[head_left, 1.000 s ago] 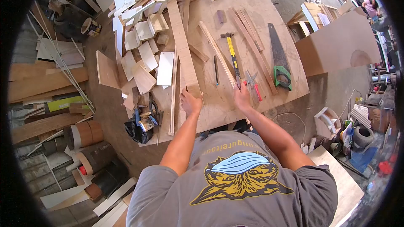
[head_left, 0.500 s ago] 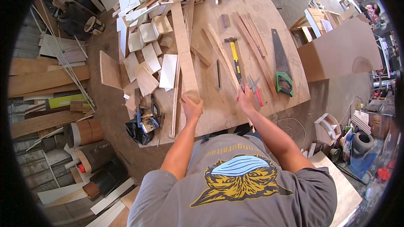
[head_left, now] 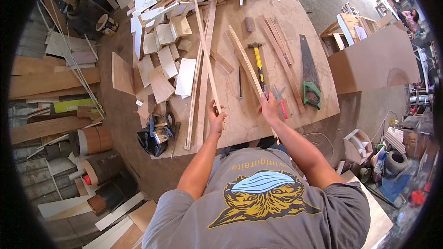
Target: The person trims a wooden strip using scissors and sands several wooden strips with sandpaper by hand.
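Note:
My left hand (head_left: 217, 121) is closed around the near end of a long wooden strip (head_left: 207, 60), which shows its narrow edge and reaches up to the scrap pile. My right hand (head_left: 270, 107) is closed by the handle end of a yellow-and-black hammer (head_left: 258, 62); what its fingers hold is hidden. Just right of that hand lies a pair of snips (head_left: 279, 94) with red on the handle. Thin wooden strips (head_left: 243, 60) run along the hammer's left side. A dark pencil-like stick (head_left: 240, 83) lies between my hands.
A green-handled handsaw (head_left: 311, 74) rests on the wooden worktable (head_left: 295, 18). Wood offcuts (head_left: 164, 60) are heaped at its left and far side. A black bag with tools (head_left: 154, 143) sits at the near left corner. Beyond the right edge stands a brown panel (head_left: 374, 60).
The strip in my left hand has turned from its broad face onto its narrow edge, uncovering another board beneath. My left hand has rotated and moved slightly right; my right hand is nearly still.

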A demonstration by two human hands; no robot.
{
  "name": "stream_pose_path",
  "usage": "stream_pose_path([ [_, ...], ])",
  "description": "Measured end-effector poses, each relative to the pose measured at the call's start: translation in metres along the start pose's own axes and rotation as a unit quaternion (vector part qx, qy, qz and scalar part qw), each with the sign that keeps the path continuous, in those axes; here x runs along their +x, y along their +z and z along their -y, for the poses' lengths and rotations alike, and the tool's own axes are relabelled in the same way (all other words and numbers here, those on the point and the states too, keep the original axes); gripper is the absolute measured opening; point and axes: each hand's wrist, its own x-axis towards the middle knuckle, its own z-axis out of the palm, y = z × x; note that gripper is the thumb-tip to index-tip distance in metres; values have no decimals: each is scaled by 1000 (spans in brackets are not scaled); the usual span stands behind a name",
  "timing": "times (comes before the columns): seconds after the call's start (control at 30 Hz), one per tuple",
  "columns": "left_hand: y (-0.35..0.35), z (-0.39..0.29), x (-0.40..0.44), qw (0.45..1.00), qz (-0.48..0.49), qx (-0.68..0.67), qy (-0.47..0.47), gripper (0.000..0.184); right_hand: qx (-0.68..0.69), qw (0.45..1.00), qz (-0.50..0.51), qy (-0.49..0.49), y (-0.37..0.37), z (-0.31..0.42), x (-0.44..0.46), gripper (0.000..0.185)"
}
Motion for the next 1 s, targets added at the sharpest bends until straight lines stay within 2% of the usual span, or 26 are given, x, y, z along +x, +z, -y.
stream_pose_path([
  [0.07,-13,4,3,991,32,-75,-104,77,-5,1000,9,8,-5,3,-1,28],
  [0.17,-28,12,6,988,42,-29,-145,77,-19,1000,13,2,-7,-1,1,29],
  [0.27,-18,26,3,986,-39,111,117,76,-13,999,25,26,-12,2,0,29],
  [0.37,-7,9,-12,944,-94,267,169,75,-23,999,20,18,-10,-10,5,33],
  [0.47,1,7,-26,924,-106,328,169,75,-33,999,12,13,-11,-15,5,34],
  [0.57,0,25,-32,896,-118,365,225,78,-32,999,2,15,-11,-18,5,34],
  [0.67,2,18,-40,916,-100,375,99,83,-34,999,-4,19,-10,-31,10,33],
  [0.77,5,10,-42,895,-57,436,78,84,-38,999,-26,-2,-10,-31,6,30],
  [0.87,-4,45,-32,835,-14,537,118,82,-52,998,-30,-19,-7,-40,7,28],
  [0.9,-8,51,-28,819,-39,552,154,79,-60,998,-27,-23,-7,-44,9,28],
  [1.0,-33,59,-5,770,-144,576,234,69,13,998,14,68,-21,10,-7,31],
])
